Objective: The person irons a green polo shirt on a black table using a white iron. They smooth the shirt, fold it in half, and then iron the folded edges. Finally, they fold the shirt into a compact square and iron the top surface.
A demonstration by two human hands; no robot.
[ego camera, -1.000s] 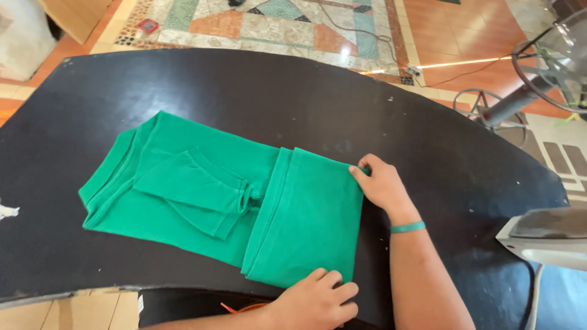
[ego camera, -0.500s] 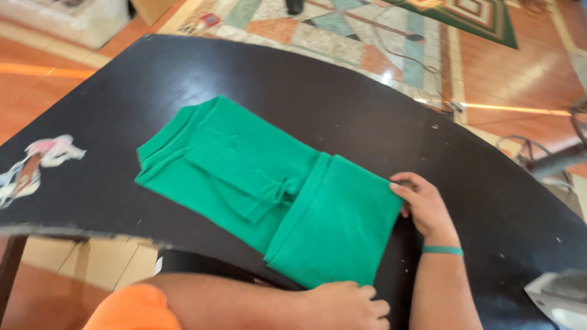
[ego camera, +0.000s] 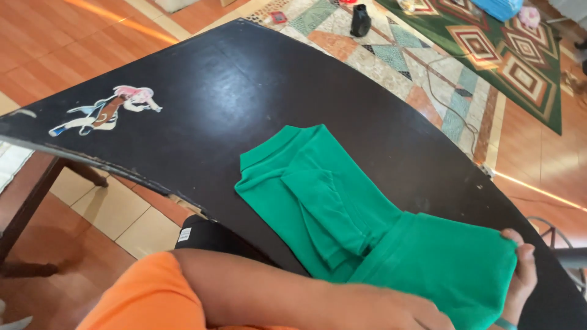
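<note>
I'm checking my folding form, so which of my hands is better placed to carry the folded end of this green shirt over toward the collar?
Probably the right hand: its fingers curl round the far edge of the green shirt. The left hand is only partly in view at the near edge.

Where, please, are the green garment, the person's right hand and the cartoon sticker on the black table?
green garment [ego camera: 342, 208]: head view, on the flat part beside the folded sleeve.
right hand [ego camera: 524, 269]: head view, on the fingers gripping the folded edge.
cartoon sticker [ego camera: 107, 113]: head view, on the figure's body.
</note>
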